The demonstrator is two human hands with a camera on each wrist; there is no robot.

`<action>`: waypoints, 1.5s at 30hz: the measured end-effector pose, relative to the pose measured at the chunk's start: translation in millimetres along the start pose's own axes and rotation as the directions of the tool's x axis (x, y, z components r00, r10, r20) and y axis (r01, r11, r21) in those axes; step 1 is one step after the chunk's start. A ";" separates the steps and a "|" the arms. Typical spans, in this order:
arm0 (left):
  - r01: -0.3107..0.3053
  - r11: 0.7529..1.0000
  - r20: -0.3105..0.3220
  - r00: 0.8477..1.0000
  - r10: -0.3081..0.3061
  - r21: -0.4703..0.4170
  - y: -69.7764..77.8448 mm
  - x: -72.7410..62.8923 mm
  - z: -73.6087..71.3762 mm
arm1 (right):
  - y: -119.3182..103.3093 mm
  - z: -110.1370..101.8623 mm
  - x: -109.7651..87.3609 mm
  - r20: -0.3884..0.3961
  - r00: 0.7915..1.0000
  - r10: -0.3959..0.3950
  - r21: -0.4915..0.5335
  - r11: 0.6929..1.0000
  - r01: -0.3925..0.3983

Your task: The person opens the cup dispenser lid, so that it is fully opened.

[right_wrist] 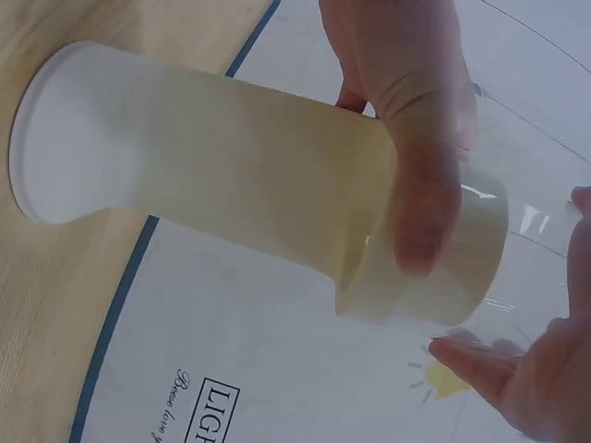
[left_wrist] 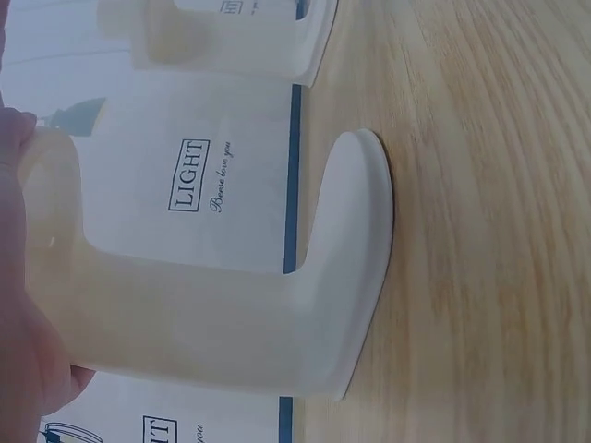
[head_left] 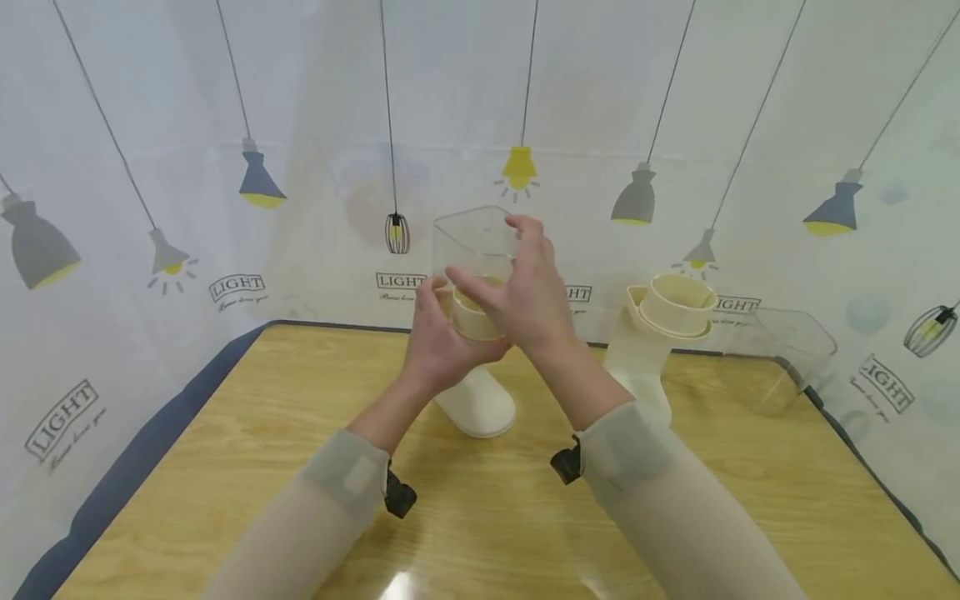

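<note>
straight ahead of both forearms, the left hand (head_left: 435,342) is curled round the upper part of a cream stand (head_left: 476,400), thumb and fingers wrapped about it just below its ring-shaped collar (head_left: 474,315); the right wrist view shows the thumb lying along the collar. the right hand (head_left: 525,292) reaches in over the left, wrist raised, fingers bent, gripping the lower end of a clear plastic container (head_left: 476,237) that sits on top of the collar. the stand's flared white base (left_wrist: 355,268) rests flat on the table, directly below the hands and close to the left forearm.

beyond the right hand, to its outer side and well apart from it, stands a second cream stand (head_left: 660,333) with its own wide collar. further out on the same side a second clear container (head_left: 783,354) lies on the table near the corner. neither touches the hands, and nothing lies between the hands and the body.

a light wood-grain table (head_left: 487,517) with a dark edge carries everything. both arms wear pale sleeves, each with a small black camera mount by the wrist. behind and to both sides hangs a white curtain (head_left: 225,125) printed with grey, blue and yellow hanging lamps and the word "light".
</note>
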State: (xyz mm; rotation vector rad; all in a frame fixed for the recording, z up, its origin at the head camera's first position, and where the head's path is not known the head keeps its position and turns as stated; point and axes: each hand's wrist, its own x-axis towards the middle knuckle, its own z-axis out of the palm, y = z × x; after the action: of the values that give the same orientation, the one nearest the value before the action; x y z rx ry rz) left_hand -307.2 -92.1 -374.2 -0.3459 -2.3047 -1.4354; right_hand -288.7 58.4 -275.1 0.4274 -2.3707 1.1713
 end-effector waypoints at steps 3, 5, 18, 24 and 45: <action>0.000 1.000 -0.001 1.000 0.000 0.003 0.1 0.0 -0.7 | -2.2 -1.5 0.2 -0.002 1.000 0.022 -0.045 0.999 -0.022; 0.003 1.000 -0.006 1.000 -0.003 0.007 0.7 -0.1 -1.1 | -3.2 -1.8 0.4 -0.006 0.999 0.039 -0.050 0.998 -0.039; -0.015 1.000 0.021 1.000 0.014 0.021 5.1 7.2 -1.8 | -7.8 -11.4 3.3 -0.060 0.998 0.027 -0.122 0.992 -0.034; -0.022 0.999 0.038 0.999 0.021 0.034 5.6 8.5 -2.2 | -11.5 -13.0 2.8 -0.042 0.999 -0.004 -0.211 0.978 -0.005; -0.008 0.998 0.085 0.996 0.004 0.054 -1.6 6.7 -9.5 | -16.2 -29.9 1.5 0.032 0.994 0.109 -0.077 0.991 -0.106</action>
State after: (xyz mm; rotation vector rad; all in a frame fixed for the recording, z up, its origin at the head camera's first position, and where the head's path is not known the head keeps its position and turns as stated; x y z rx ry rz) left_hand -311.8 -101.4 -368.7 -0.4047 -2.4030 -1.3768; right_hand -274.6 72.8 -247.7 0.3010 -2.4871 1.1255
